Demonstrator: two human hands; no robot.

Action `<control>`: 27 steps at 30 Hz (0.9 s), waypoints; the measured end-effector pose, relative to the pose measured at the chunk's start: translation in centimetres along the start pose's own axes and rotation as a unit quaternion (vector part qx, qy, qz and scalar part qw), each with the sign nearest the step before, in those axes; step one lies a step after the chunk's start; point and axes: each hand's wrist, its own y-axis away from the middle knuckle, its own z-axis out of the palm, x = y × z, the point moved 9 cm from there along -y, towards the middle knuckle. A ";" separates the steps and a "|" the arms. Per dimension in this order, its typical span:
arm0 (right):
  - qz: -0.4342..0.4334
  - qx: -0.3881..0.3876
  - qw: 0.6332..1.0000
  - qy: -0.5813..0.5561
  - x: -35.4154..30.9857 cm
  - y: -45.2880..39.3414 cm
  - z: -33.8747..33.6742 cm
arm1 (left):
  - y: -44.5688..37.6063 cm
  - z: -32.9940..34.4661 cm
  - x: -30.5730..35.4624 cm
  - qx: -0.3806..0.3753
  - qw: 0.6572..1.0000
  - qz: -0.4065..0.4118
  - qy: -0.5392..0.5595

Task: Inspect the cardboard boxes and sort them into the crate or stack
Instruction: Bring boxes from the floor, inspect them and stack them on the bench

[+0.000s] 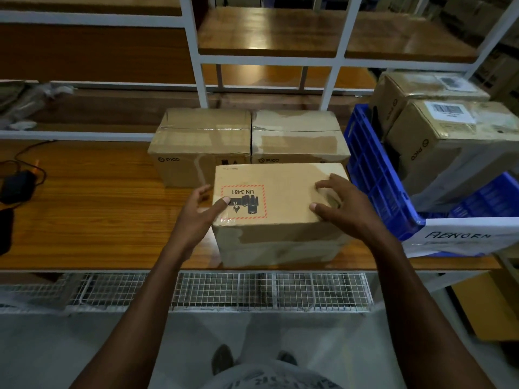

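As seen from the head view, one cardboard box [276, 211] stands near the front edge of the wooden surface [98, 220], its top face bearing a red-hatched label [243, 203] reading "UN 3481", printed upside down to the viewer. Both hands are on this box, set apart at its two sides. The left hand [200, 210] grips the box's 9 o'clock edge, thumb laid over the label and fingers down the side. The right hand [341, 204] rests on the top toward 3 o'clock, fingers bent and fingertips pressing the cardboard.

Two taped boxes sit side by side at 12 o'clock from the held box, touching each other: the left rear box [200, 144] and the right rear box [299, 138], each marked "PICO" on its front.

At 2 o'clock stands one blue crate [373, 175], holding two further boxes: a near crate box [455, 141] and a far crate box [421, 94], both tilted and both carrying white barcode labels. A white sign [460, 237] on the crate's near end reads "ABNORM", the rest cut off.

At 9 o'clock, well apart, one black device [16, 186] with a cable lies on the surface.

Total boxes counted: five.
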 end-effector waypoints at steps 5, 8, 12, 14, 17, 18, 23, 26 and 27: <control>0.013 0.050 0.998 -0.046 1.4 1.1 -0.7 | 0.8 1.1 -1.1 0.003 0.998 -0.018 0.057; 0.017 0.052 0.998 -0.033 1.2 1.0 -0.2 | 0.8 1.3 -1.1 0.020 0.996 -0.022 0.079; 0.016 0.059 0.998 -0.033 1.2 0.8 -0.2 | 0.7 1.3 -0.8 0.039 0.996 -0.012 0.077; 0.019 0.054 0.997 -0.049 1.4 0.5 -0.2 | 0.8 1.4 -0.2 0.047 0.996 -0.005 0.078; 0.020 0.045 0.995 -0.082 1.8 0.1 -0.4 | 1.6 1.5 1.8 0.052 0.996 0.022 0.076; 0.020 0.045 0.994 -0.097 1.9 0.0 -0.5 | 1.9 1.4 2.8 0.054 0.995 0.038 0.072; 0.029 0.036 0.979 -0.200 2.3 -0.1 -0.3 | 2.4 0.7 8.9 0.051 0.986 0.153 0.043; 0.049 0.028 0.966 -0.254 3.5 -0.7 0.9 | 1.6 0.9 12.0 0.005 0.978 0.207 -0.017; 0.059 0.021 0.958 -0.279 3.9 -0.8 1.6 | 1.3 1.2 12.8 -0.020 0.975 0.216 -0.039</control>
